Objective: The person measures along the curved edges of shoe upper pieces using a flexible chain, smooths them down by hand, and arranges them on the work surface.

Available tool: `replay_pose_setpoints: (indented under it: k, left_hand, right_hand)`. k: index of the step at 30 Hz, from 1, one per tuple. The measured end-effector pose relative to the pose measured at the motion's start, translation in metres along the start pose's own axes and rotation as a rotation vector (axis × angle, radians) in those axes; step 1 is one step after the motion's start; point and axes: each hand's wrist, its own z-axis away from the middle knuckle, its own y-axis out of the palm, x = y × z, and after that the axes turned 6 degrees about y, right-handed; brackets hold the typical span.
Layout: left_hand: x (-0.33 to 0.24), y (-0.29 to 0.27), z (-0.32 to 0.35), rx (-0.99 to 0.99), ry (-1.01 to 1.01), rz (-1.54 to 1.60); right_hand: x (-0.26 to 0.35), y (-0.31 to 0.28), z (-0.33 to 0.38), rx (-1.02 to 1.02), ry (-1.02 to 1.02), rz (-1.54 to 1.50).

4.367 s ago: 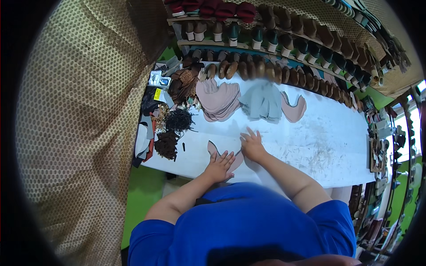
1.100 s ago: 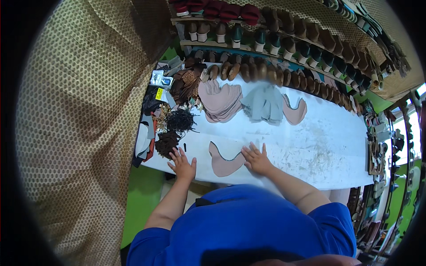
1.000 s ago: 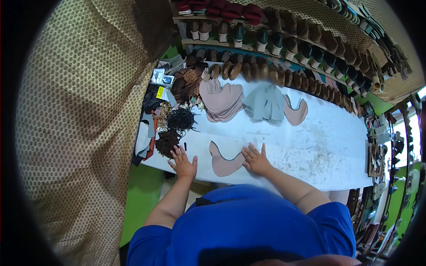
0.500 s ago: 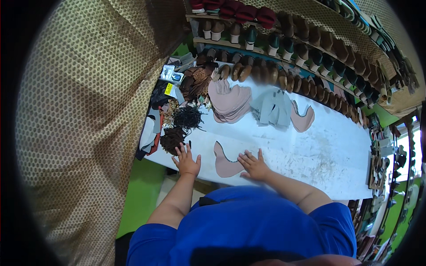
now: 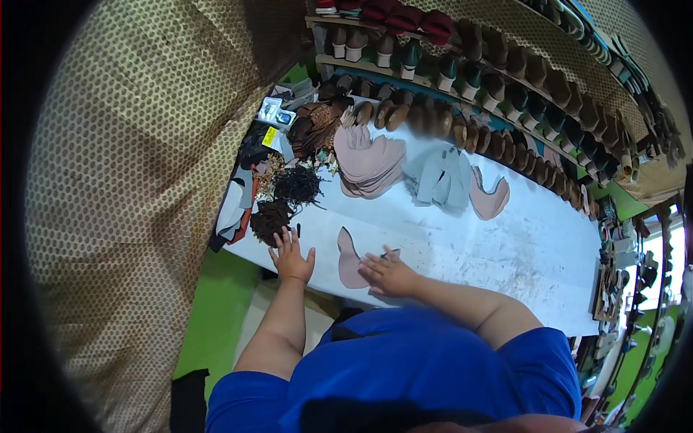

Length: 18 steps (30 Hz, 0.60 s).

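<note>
A pink, curved shoe-upper piece (image 5: 349, 268) lies flat near the table's front edge, its pointed end toward the back. Over its right part rests my right hand (image 5: 390, 274), fingers stretched out and pointing left, hiding that end. My left hand (image 5: 293, 258) lies spread on the tabletop left of the piece, holding nothing. Just beyond its fingertips is a heap of dark brown strips (image 5: 271, 218), and a small black scrap (image 5: 299, 229) is beside them.
Behind are a stack of pink pieces (image 5: 367, 169), grey pieces (image 5: 440, 180) and one more pink piece (image 5: 489, 202). Black strips (image 5: 297, 185) and brown pieces (image 5: 315, 130) crowd the left side. Shoes (image 5: 480, 137) line the white table's (image 5: 476, 260) back edge, beneath shelves of heeled shoes (image 5: 469, 79).
My right hand has slid left, farther over the pink piece. The whole view has shifted slightly; my left hand stays spread near the brown strips.
</note>
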Motion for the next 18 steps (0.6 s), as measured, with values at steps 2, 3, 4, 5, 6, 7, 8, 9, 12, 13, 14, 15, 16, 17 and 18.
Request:
replay_pose_setpoints:
  k: [2, 3, 4, 5, 6, 7, 8, 9, 12, 13, 14, 15, 16, 17, 18]
  left_hand:
    - [0.001, 0.002, 0.001, 0.002, -0.007, 0.003]
    - [0.001, 0.002, 0.001, -0.012, 0.0, 0.001]
    - [0.001, 0.003, 0.002, -0.026, 0.003, 0.0]
    - [0.002, 0.003, 0.003, -0.031, -0.005, 0.0]
    - [0.002, 0.005, 0.003, -0.033, -0.003, 0.0]
    - [0.001, 0.004, 0.003, -0.036, 0.002, -0.001]
    - [0.0, 0.003, 0.002, -0.041, -0.003, -0.003]
    - [-0.002, 0.001, 0.001, -0.034, 0.002, -0.004]
    - [-0.002, 0.0, 0.003, -0.036, 0.005, -0.001]
    - [-0.002, 0.0, 0.002, -0.046, 0.005, 0.006]
    - [-0.002, 0.0, 0.003, -0.049, 0.007, 0.005]
    - [-0.003, 0.001, 0.004, -0.045, 0.003, 0.007]
    - [-0.003, 0.001, 0.004, -0.043, -0.001, 0.01]
    - [-0.002, 0.001, 0.004, -0.047, 0.001, 0.01]
    - [-0.001, 0.0, 0.004, -0.054, 0.007, 0.013]
  right_hand:
    - [0.009, 0.004, -0.013, -0.02, -0.066, -0.059]
    - [0.015, 0.012, -0.019, 0.008, -0.102, -0.101]
    - [0.02, 0.02, -0.022, 0.036, -0.141, -0.144]
    - [0.027, 0.025, -0.023, -0.025, -0.104, -0.13]
    - [0.029, 0.029, -0.021, -0.026, -0.114, -0.129]
    - [0.03, 0.031, -0.021, -0.078, -0.095, -0.163]
    - [0.03, 0.033, -0.023, -0.13, -0.077, -0.198]
    - [0.027, 0.035, -0.026, -0.133, -0.083, -0.197]
    - [0.024, 0.038, -0.028, -0.226, -0.143, -0.078]
    - [0.022, 0.035, -0.03, -0.257, -0.182, -0.03]
    - [0.02, 0.032, -0.032, -0.287, -0.22, 0.018]
    - [0.017, 0.028, -0.032, -0.29, -0.219, 0.021]
    - [0.014, 0.021, -0.031, -0.193, -0.189, -0.15]
    - [0.01, 0.014, -0.03, -0.094, -0.158, -0.319]
    - [0.003, 0.006, -0.031, -0.096, -0.158, -0.315]
